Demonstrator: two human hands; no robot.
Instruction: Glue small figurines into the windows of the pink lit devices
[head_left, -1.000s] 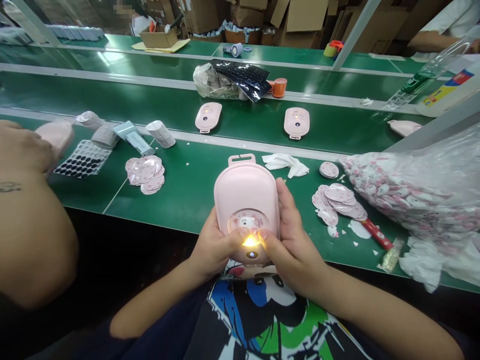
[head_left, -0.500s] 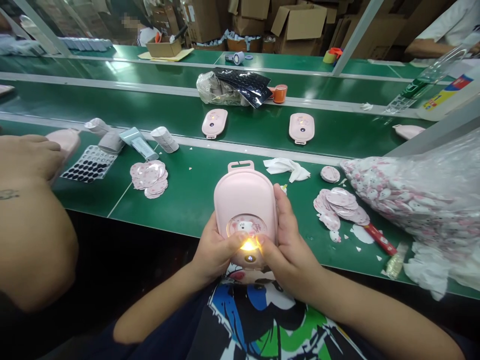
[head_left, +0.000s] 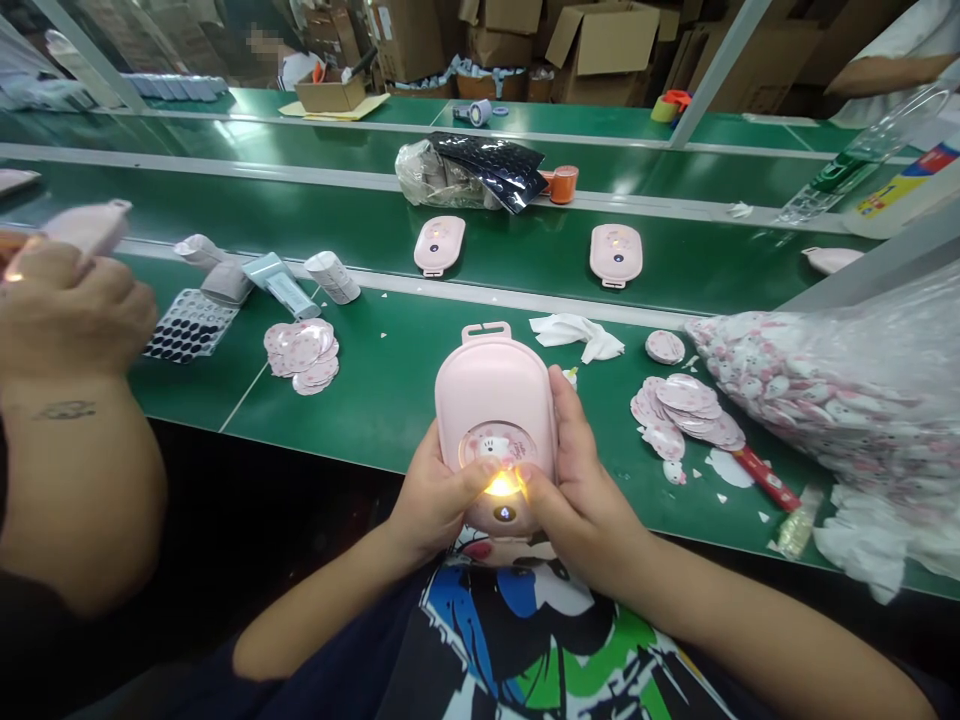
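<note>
I hold a pink oval device (head_left: 495, 400) upright over the near edge of the green table (head_left: 375, 390). My left hand (head_left: 435, 495) grips its lower left side and my right hand (head_left: 581, 480) its right side. Both thumbs press on a round cartoon sticker (head_left: 496, 447) near its lower end, where a small orange light glows between the thumb tips. A handle loop is at the device's far end.
Piles of round stickers (head_left: 686, 410) (head_left: 304, 350) lie right and left, beside a big plastic bag of stickers (head_left: 840, 385). A co-worker's hand (head_left: 71, 310) at left holds a pink device. Two pink devices (head_left: 439, 244) (head_left: 615, 253) lie on the conveyor belt. A sheet of black dots (head_left: 187, 325) lies left.
The co-worker's hand at left has lifted its pink device upward. The two devices on the belt have drifted right. My hands and device have stayed nearly still.
</note>
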